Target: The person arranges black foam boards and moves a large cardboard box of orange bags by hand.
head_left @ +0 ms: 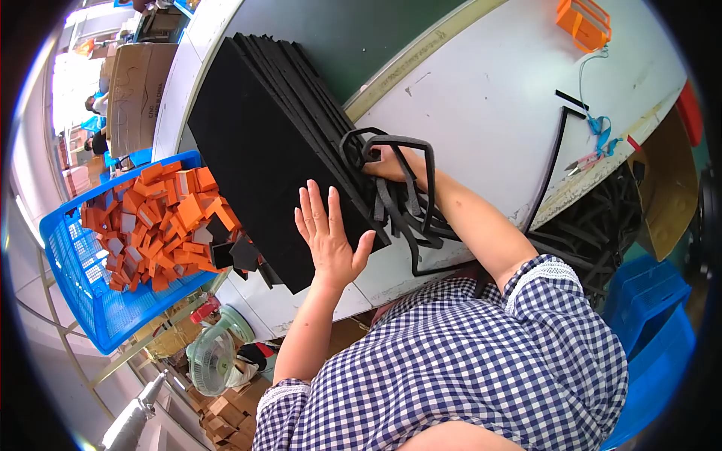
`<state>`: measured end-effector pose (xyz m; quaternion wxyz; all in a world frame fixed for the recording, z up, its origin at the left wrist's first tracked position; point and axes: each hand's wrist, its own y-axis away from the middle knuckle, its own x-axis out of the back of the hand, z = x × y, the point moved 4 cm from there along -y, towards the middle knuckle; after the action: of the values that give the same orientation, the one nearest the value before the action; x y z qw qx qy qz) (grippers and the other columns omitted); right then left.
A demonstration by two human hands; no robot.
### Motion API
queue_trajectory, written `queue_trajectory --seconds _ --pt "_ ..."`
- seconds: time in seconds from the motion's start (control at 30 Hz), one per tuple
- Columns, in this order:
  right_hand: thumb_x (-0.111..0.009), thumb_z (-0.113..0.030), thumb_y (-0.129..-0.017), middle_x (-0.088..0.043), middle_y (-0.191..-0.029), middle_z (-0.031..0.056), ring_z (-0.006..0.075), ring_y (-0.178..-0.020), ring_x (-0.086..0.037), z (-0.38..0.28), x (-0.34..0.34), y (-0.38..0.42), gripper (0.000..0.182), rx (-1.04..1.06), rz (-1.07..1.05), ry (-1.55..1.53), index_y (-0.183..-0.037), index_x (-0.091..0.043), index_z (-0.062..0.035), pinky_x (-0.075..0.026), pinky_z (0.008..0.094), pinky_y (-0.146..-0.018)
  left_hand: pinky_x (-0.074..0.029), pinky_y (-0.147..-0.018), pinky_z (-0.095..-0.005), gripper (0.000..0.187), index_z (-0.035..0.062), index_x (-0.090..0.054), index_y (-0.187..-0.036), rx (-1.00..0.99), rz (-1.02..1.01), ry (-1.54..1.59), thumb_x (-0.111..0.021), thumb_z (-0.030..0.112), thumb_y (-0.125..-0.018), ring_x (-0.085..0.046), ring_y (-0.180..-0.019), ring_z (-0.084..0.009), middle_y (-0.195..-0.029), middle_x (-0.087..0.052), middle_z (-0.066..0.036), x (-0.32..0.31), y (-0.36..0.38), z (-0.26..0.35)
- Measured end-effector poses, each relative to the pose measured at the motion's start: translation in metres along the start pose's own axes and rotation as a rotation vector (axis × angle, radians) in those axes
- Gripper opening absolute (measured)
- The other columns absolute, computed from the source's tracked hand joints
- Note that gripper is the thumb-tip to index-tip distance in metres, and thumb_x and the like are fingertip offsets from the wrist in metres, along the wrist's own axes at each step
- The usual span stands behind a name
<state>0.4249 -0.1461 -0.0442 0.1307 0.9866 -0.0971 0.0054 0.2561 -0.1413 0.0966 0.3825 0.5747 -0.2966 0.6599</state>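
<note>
A stack of black foam sheets [256, 150] lies on the white table, its layered edges facing right. Flat against the top sheet is my left hand [328, 240], fingers stretched and thumb out to the side. My right hand [387, 163] is closed around several loose black foam strips [421, 169], bent into loops beside the stack's right edge. Some of these strips hang down toward the table's front edge, near my body. My right fingers are partly hidden by the strips.
A blue basket [83, 301] full of orange blocks [162, 225] stands left of the stack. To the right on the white table [481, 90] are a thin black strip [553, 161], scissors [583, 161] with blue ribbon, and an orange object [583, 24]. A fan [210, 361] stands below left.
</note>
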Motion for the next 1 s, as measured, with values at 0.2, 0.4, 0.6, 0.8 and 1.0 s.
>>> queue_trajectory --seconds 0.2,0.4,0.6,0.8,1.0 --pt "-0.064 -0.018 -0.077 -0.068 -0.086 0.0158 0.0199 -0.076 -0.065 -0.002 0.000 0.001 0.028 -0.194 0.009 -0.037 -0.099 -0.067 -0.0016 -0.051 0.0370 -0.069 -0.003 -0.118 -0.0549 0.084 0.0032 -0.022 -0.155 0.001 -0.005 -0.018 -0.049 0.053 -0.092 -0.008 -0.151 -0.0410 -0.162 -0.012 -0.025 0.001 -0.002 0.002" --pt "-0.060 -0.013 -0.074 -0.064 -0.091 0.0193 0.0414 -0.091 -0.062 0.006 0.001 0.045 0.026 0.215 0.297 0.051 -0.098 -0.063 -0.0040 -0.051 0.0445 -0.079 -0.003 -0.118 -0.0550 0.085 0.0041 -0.022 -0.155 0.006 -0.002 -0.027 -0.049 0.055 -0.092 -0.008 -0.151 -0.0413 -0.162 -0.012 -0.025 0.000 -0.002 0.003" --pt "-0.060 -0.014 -0.070 -0.068 -0.091 0.0194 0.0449 -0.091 -0.063 0.036 -0.010 -0.014 0.035 -0.013 0.322 -0.031 -0.105 -0.060 -0.0083 -0.052 0.0486 -0.078 -0.004 -0.118 -0.0544 0.085 0.0053 -0.023 -0.155 0.004 0.018 -0.017 -0.051 0.053 -0.091 -0.009 -0.151 -0.0404 -0.162 -0.012 -0.024 0.001 -0.002 0.004" --pt "-0.060 -0.017 -0.073 -0.069 -0.091 0.0195 0.0445 -0.090 -0.064 0.035 -0.007 -0.028 0.026 -0.066 0.251 0.137 -0.097 -0.065 -0.0068 -0.053 0.0473 -0.078 -0.005 -0.118 -0.0536 0.085 0.0062 -0.023 -0.155 0.033 0.014 -0.020 -0.053 0.051 -0.091 -0.010 -0.151 -0.0401 -0.162 -0.013 -0.024 0.003 -0.003 0.002" --pt "-0.060 -0.020 -0.085 -0.068 -0.093 0.0209 0.0303 -0.084 -0.066 0.037 0.003 0.042 0.027 0.017 0.316 -0.102 -0.103 -0.066 -0.0004 -0.051 0.0386 -0.077 -0.003 -0.119 -0.0545 0.086 0.0085 -0.026 -0.155 0.055 0.003 0.028 -0.061 0.047 -0.086 -0.009 -0.150 -0.0413 -0.162 -0.014 -0.024 0.004 0.002 -0.002"
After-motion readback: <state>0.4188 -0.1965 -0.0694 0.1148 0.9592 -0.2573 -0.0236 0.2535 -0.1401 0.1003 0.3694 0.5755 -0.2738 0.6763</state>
